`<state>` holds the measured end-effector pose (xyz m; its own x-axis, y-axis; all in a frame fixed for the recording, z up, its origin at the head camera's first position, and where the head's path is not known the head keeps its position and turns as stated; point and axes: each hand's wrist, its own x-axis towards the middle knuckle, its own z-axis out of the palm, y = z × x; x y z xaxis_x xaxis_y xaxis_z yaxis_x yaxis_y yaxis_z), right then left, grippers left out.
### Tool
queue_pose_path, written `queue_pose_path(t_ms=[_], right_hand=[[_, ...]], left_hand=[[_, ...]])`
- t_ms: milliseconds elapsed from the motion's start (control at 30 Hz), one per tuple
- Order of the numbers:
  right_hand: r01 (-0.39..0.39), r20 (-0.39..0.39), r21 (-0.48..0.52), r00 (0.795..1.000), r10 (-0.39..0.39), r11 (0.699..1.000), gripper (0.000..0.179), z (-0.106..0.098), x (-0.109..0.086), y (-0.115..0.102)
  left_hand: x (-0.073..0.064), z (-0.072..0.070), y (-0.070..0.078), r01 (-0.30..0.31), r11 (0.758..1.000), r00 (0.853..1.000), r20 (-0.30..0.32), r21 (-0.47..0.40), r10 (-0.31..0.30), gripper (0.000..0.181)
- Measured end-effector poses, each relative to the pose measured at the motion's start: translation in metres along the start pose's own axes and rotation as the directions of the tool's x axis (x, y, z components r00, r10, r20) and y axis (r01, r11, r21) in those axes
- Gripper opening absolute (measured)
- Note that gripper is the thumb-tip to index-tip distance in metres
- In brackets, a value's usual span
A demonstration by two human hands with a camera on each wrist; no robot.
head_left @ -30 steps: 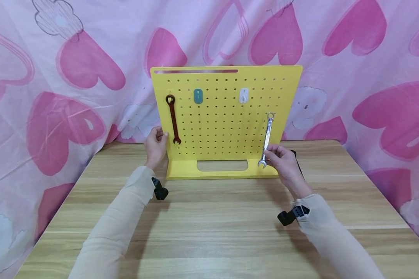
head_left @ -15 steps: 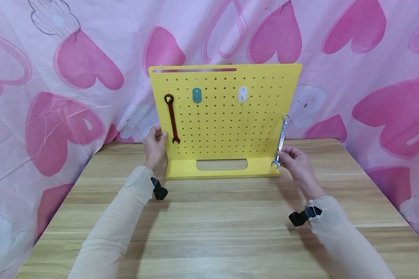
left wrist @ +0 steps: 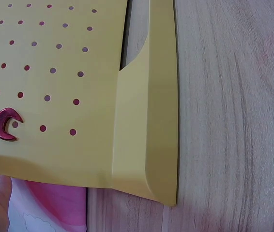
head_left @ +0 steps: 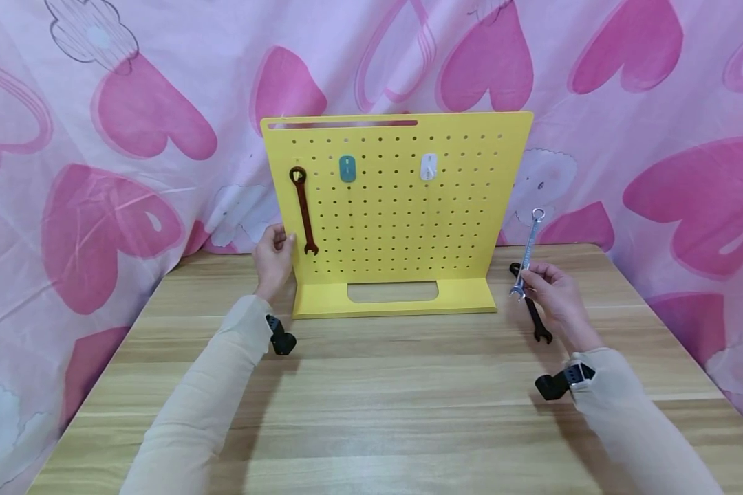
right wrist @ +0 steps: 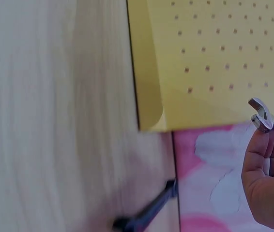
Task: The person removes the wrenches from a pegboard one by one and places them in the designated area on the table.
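Operator: What did the head view show?

Observer: Your right hand (head_left: 557, 292), at 3 o'clock, pinched the silver wrench (head_left: 528, 251) low, near its open end, with the ring tipped towards 1; that low hold presumably left the ring free. The wrench was apart from the yellow pegboard (head_left: 388, 179), crossing in view the black wrench (head_left: 536, 322) on the table (head_left: 378, 399).

Operator: And at 9 o'clock?

Observer: Your left hand (head_left: 273, 261) pinched the board's side edge, fingers bent, probably to steady it. At 10, the red wrench (head_left: 304, 213) hung by its ring, likely over a hook. A teal hook (head_left: 347, 169) sat at 11, a white hook (head_left: 428, 167) at 1.

Operator: Left wrist view?

Observer: Your fingers showed at 8 o'clock, partly cropped, so how firmly they pressed couldn't be told. The red wrench's open end was at 9.

Operator: Right wrist?

Observer: The silver wrench's open end stood out at 3 o'clock, your curled fingers around 4. The black wrench blurred at 6.
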<state>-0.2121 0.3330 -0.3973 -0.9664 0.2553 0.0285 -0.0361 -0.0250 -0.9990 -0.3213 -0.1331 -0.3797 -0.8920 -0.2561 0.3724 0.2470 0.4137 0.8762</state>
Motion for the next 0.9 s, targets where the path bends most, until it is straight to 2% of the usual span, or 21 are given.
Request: queue_pose_path(t_ms=[100, 200, 333, 467, 567, 667, 900], right_hand=[[-0.02, -0.012, -0.005, 1.0, 0.02, 1.0, 0.004, -0.012, 0.001, 0.003], [-0.03, 0.013, -0.02, 0.999, 0.03, 0.999, 0.009, -0.018, -0.006, -0.004], [-0.097, 0.022, -0.031, 0.995, 0.098, 0.995, 0.01, -0.028, -0.01, -0.008], [-0.142, 0.051, -0.194, 0.987, 0.155, 0.971, 0.014, -0.043, -0.008, -0.005], [-0.142, 0.076, -0.347, 0.981, 0.178, 0.927, 0.013, -0.052, -0.005, -0.002], [-0.155, 0.096, -0.418, 0.972, 0.214, 0.895, 0.01, -0.059, -0.002, 0.0], [-0.189, 0.124, -0.55, 0.945, 0.303, 0.814, 0.02, -0.074, 0.003, 0.005]], left_hand=[[0.0, 0.0, 0.0, 0.004, 1.0, 1.0, 0.001, -0.001, -0.004, 0.024], [0.0, 0.0, 0.0, 0.005, 1.0, 1.0, 0.001, -0.004, -0.005, 0.024], [0.0, 0.0, -0.001, 0.005, 1.0, 1.0, 0.004, -0.013, -0.005, 0.024], [0.0, 0.0, -0.001, 0.004, 1.0, 1.0, 0.002, -0.017, -0.004, 0.024], [0.0, 0.0, -0.001, 0.006, 1.0, 1.0, -0.002, -0.012, -0.006, 0.023], [0.0, 0.001, -0.002, 0.007, 1.0, 1.0, -0.005, -0.007, -0.007, 0.023], [0.0, 0.001, -0.001, 0.01, 1.0, 1.0, -0.002, -0.004, -0.01, 0.023]])
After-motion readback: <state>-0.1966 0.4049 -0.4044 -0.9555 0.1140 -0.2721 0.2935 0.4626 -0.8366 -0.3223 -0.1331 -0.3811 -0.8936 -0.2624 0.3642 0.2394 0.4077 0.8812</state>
